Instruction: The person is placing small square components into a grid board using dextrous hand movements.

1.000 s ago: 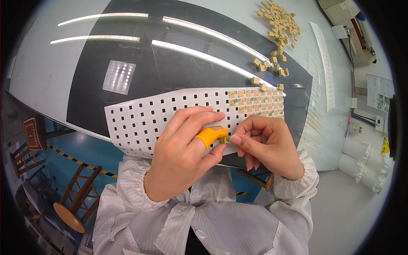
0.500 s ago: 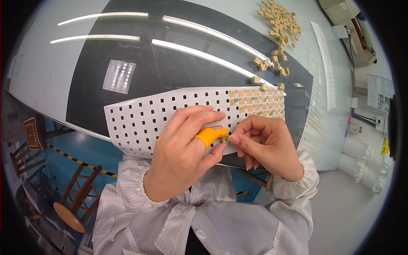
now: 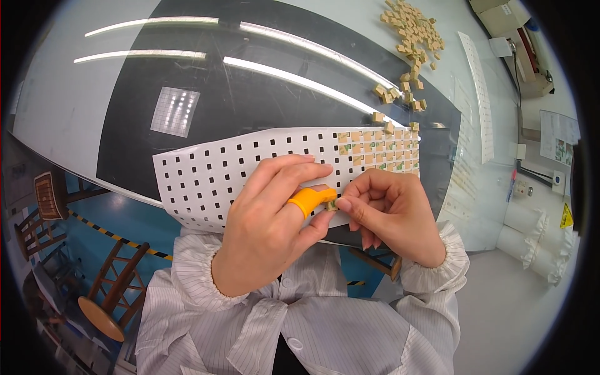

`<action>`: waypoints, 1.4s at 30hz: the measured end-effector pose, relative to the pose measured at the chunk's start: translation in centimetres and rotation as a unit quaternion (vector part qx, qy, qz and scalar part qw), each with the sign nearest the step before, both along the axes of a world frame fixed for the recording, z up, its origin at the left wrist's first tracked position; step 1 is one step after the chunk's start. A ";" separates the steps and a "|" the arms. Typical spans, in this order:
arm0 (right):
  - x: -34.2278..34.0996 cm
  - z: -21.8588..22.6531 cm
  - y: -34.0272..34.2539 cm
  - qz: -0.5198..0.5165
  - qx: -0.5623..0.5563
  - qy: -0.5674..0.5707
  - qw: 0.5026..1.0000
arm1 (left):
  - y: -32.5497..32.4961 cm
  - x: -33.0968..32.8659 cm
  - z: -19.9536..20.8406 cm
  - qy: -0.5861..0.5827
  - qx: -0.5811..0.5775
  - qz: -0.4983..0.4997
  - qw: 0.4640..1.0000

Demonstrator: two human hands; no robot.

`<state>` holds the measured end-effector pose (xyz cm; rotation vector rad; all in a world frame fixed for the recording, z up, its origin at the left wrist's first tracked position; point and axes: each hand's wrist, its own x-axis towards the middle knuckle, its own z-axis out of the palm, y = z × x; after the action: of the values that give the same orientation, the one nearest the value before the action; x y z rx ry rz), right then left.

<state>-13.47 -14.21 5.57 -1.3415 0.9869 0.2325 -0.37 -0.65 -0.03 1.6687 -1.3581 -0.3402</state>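
My left hand (image 3: 272,215) wears an orange finger sleeve (image 3: 306,201) on its index finger. Between that finger and the thumb it pinches a small wooden block (image 3: 332,205), whose visible face has a greenish patch. My right hand (image 3: 390,212) has thumb and index finger pressed together right beside the block; whatever lies between those fingertips is too small to make out. Beneath both hands lies a white sheet (image 3: 206,165) with rows of black square holes. Toward its right end, tan and green squares (image 3: 369,148) fill several rows, partly covered by my right hand.
A heap of loose wooden blocks (image 3: 412,31) lies at the far right, trailing toward the sheet's far edge. The sheet rests on a dark mat (image 3: 281,94) that reflects ceiling lights. Wooden stools (image 3: 112,294) stand beyond the table's left edge. A white perforated strip (image 3: 478,97) lies farther right.
The block between my fingertips shows slightly less of its face than before. Both hands have otherwise stayed in nearly the same place.
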 end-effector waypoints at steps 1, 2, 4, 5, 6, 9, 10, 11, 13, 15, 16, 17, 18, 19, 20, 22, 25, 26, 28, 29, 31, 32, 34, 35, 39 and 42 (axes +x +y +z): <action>0.0 -0.1 0.1 0.003 -0.005 -0.001 1.000 | 0.0 0.0 0.0 -0.001 -0.001 0.000 1.000; -0.1 -0.1 0.1 0.005 -0.010 -0.003 1.000 | 0.0 0.0 0.0 -0.001 -0.002 0.000 1.000; -0.1 -0.1 0.0 0.009 -0.011 -0.010 1.000 | 0.0 0.0 0.0 0.002 -0.001 0.000 1.000; -0.1 -0.1 -0.1 0.013 -0.013 -0.017 1.000 | 0.0 0.0 -0.1 0.002 -0.001 -0.001 1.000; -0.1 0.0 -0.2 0.013 -0.013 -0.018 1.000 | 0.0 -0.1 -0.2 0.002 -0.004 0.002 1.000; -0.1 0.6 -0.7 -0.025 -0.007 -0.020 0.999 | 0.0 -0.1 -0.2 0.013 -0.015 0.005 1.000; -0.3 0.8 -1.0 -0.036 -0.027 -0.036 0.998 | 0.0 -0.1 -0.1 0.025 -0.022 0.007 0.999; -0.5 0.9 -1.3 -0.047 -0.047 -0.052 0.996 | 0.0 -0.1 -0.1 0.025 -0.023 0.007 0.999; -0.8 0.6 -1.5 -0.051 -0.091 -0.065 0.992 | 0.2 -0.3 -0.1 0.067 -0.024 0.018 0.997; -1.1 0.0 -1.6 -0.064 -0.174 -0.084 0.979 | 0.2 -0.1 0.0 0.061 -0.024 0.010 0.998; -1.3 -0.7 -1.5 -0.066 -0.175 -0.084 0.979 | 0.2 -0.1 0.1 0.055 -0.024 0.003 0.998; -1.5 -1.5 -1.4 -0.041 -0.273 -0.104 0.955 | 0.1 -0.1 0.1 0.055 -0.025 0.001 0.998; -1.5 -2.0 -1.4 -0.014 -0.368 -0.124 0.922 | 0.0 0.0 0.0 0.055 -0.031 0.009 0.998; -1.3 -1.9 -1.3 -0.014 -0.367 -0.124 0.922 | 0.0 0.0 0.0 0.055 -0.038 0.018 0.998; -1.1 -1.7 -1.3 0.032 -0.404 -0.114 0.907 | 0.0 0.0 0.1 0.055 -0.038 0.018 0.998; -0.8 -1.7 -1.0 0.078 -0.439 -0.104 0.889 | 0.0 0.1 0.4 0.056 -0.023 0.011 0.998; -0.8 -2.1 -0.7 0.067 -0.474 -0.110 0.871 | -0.1 0.1 0.4 0.058 -0.016 0.009 0.998; -0.9 -2.3 -0.7 0.065 -0.480 -0.117 0.867 | -0.1 0.1 0.4 0.058 -0.016 0.009 0.998; -0.9 -2.3 -0.6 0.063 -0.487 -0.124 0.862 | -0.1 0.1 0.4 0.055 -0.005 0.009 0.998; -0.8 -2.2 -0.6 0.065 -0.484 -0.114 0.865 | -0.1 0.0 0.4 0.054 -0.005 0.009 0.998; -0.8 -2.1 -0.6 0.066 -0.480 -0.104 0.868 | -0.1 0.0 0.4 0.062 -0.007 0.011 0.998; -0.7 -2.1 -0.6 0.059 -0.478 -0.102 0.871 | -0.1 0.0 0.4 0.062 -0.007 0.010 0.998; -0.7 -2.1 -0.7 0.051 -0.475 -0.099 0.873 | -0.2 0.0 0.4 0.060 -0.005 0.014 0.998; -0.8 -2.2 -0.7 0.046 -0.463 -0.096 0.880 | -0.2 0.0 0.4 0.060 -0.005 0.013 0.998; -0.9 -2.2 -0.8 0.043 -0.441 -0.096 0.891 | -0.2 -0.1 0.4 0.051 -0.008 0.017 0.999; -0.8 -2.2 -0.8 0.034 -0.432 -0.101 0.895 | -0.2 -0.1 0.4 0.041 -0.009 0.019 0.999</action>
<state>-14.28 -14.99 3.35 -2.1588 0.8900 -0.3432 -0.47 -0.86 0.35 1.6456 -1.2639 -0.3687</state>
